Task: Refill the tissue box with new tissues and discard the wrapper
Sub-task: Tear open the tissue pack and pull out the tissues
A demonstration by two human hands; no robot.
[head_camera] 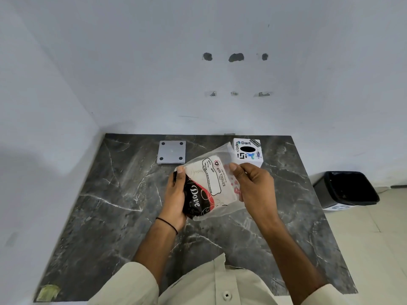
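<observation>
Both hands hold a tissue pack [209, 186] in a clear plastic wrapper with black, red and white print, raised above the middle of the dark marble table [114, 216]. My left hand [176, 197] grips the pack's black left end. My right hand [251, 186] pinches the wrapper's right side between thumb and fingers. The wrapper's clear far end sticks up loose toward the white cube tissue box [248, 154], which stands at the back of the table with stickers and a dark oval slot on top. A grey square lid [171, 151] with dark corner pads lies left of the box.
A black bin [345, 190] with a dark liner stands on the tiled floor to the right of the table. White walls close the back and left sides. A scrap of yellowish tape [47, 292] sticks to the table's front-left corner.
</observation>
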